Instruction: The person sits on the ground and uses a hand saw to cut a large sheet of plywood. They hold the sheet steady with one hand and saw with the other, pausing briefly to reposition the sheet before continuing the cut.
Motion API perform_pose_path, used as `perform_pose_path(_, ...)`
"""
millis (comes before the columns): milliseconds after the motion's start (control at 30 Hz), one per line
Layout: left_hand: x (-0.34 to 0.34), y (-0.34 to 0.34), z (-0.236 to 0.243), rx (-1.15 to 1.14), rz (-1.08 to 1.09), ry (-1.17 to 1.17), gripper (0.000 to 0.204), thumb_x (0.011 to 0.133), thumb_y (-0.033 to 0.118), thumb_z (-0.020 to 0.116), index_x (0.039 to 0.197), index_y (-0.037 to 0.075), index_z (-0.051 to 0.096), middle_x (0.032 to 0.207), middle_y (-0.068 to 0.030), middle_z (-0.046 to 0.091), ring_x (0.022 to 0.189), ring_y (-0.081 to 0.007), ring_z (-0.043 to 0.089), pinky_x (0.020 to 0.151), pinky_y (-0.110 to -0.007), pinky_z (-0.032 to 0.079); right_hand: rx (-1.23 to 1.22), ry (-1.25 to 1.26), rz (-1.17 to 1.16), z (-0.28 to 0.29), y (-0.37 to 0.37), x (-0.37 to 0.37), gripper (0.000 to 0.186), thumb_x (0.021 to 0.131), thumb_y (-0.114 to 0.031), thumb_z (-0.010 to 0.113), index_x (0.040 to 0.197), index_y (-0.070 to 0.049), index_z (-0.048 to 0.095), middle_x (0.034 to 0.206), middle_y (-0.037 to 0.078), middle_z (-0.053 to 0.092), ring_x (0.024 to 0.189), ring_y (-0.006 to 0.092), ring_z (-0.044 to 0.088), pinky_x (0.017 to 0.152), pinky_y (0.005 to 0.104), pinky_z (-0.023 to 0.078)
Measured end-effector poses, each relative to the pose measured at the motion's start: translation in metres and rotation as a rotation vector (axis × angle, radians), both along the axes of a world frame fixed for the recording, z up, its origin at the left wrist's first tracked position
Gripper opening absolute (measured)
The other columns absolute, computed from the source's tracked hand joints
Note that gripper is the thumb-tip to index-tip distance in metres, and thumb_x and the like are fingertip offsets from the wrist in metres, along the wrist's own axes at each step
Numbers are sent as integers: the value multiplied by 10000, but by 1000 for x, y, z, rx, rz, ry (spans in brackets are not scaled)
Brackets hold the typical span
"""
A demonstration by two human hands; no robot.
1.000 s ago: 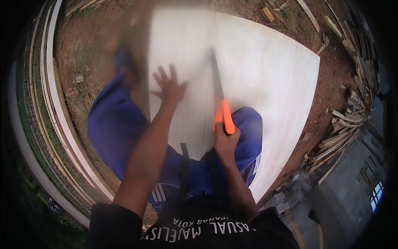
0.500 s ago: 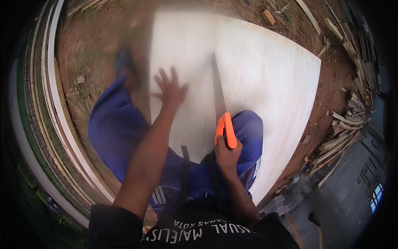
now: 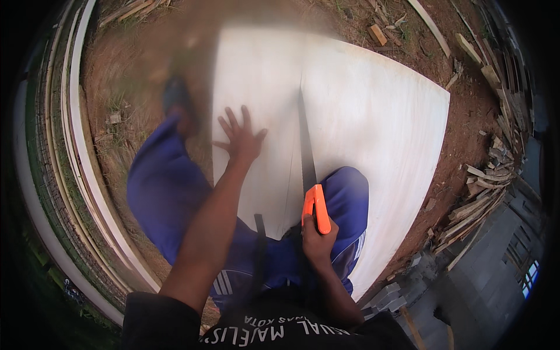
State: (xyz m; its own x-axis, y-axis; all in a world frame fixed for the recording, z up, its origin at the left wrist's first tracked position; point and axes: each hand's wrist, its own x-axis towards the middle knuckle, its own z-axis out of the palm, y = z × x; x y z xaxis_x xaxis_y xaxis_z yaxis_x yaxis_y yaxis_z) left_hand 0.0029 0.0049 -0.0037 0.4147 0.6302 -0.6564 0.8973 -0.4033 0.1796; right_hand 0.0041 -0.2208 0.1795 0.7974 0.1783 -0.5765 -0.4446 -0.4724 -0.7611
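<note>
A large pale plywood sheet [image 3: 379, 111] lies below me, and my knees straddle part of it. My right hand [image 3: 319, 238] is wrapped around the orange handle of a hand saw [image 3: 307, 149]. Its dark blade points away from me, and the far tip meets the sheet at a thin line running lengthwise. Left of the blade, my left hand [image 3: 242, 140] presses flat on the plywood with its fingers spread. It holds nothing.
Scrap wood [image 3: 475, 213] is heaped on the soil at the right, beside grey blocks [image 3: 389, 296]. Long pale boards [image 3: 87, 151] run along the left. A small wood offcut [image 3: 378, 35] lies beyond the sheet. My left foot [image 3: 178, 105] rests on the ground beside the plywood.
My right hand has drawn the saw back toward me, handle and blade together. The left hand keeps its place on the sheet, and the whole view has shifted slightly.
</note>
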Motion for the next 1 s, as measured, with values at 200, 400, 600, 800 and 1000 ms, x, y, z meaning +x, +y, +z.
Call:
perform_pose_path(200, 14, -5, 3, -17, -15, -35, 984, 951, 613, 617, 1673, 280, 38, 1712, -175, -191, 1553, -465, -187, 1008, -921, 78, -7, -150, 30, -84, 82, 96, 226, 893, -80, 618, 729, 22, 501, 584, 11, 445, 546, 109, 399, 534, 338, 372)
perform_pose_path(400, 2, 1, -3, -10, -4, -12, 1001, 938, 611, 638, 1673, 289, 39, 1714, -172, -187, 1555, -462, -185, 1016, -914, 78, -20, 35, 4, -14, 22, 28, 178, 925, -49, 628, 786, 41, 564, 657, -4, 531, 632, 61, 492, 588, 298, 435)
perform_pose_path(600, -3, -4, -3, 27, -17, -20, 991, 946, 593, 637, 1673, 274, 44, 1715, -171, -183, 1556, -465, -177, 1012, -915, 89, -18, -19, 8, -34, 57, 56, 224, 915, -63, 621, 737, 23, 516, 590, 13, 476, 570, 82, 437, 543, 330, 397)
perform_pose_path(800, 1, -6, -1, 11, -6, -24, 987, 944, 583, 644, 1673, 273, 54, 1716, -169, -178, 1557, -465, -167, 1007, -918, 99, -109, -74, 37, -45, 54, 55, 222, 909, -64, 615, 729, 25, 520, 607, 30, 498, 574, 91, 444, 541, 340, 399)
perform_pose_path(1000, -2, 0, -1, 10, 2, -28, 1000, 937, 584, 654, 1673, 269, 56, 1716, -172, -177, 1554, -473, -171, 1001, -922, 95, 10, -14, -22, 5, 18, 9, 209, 909, -28, 627, 739, 38, 525, 621, 24, 525, 603, 61, 471, 546, 323, 414)
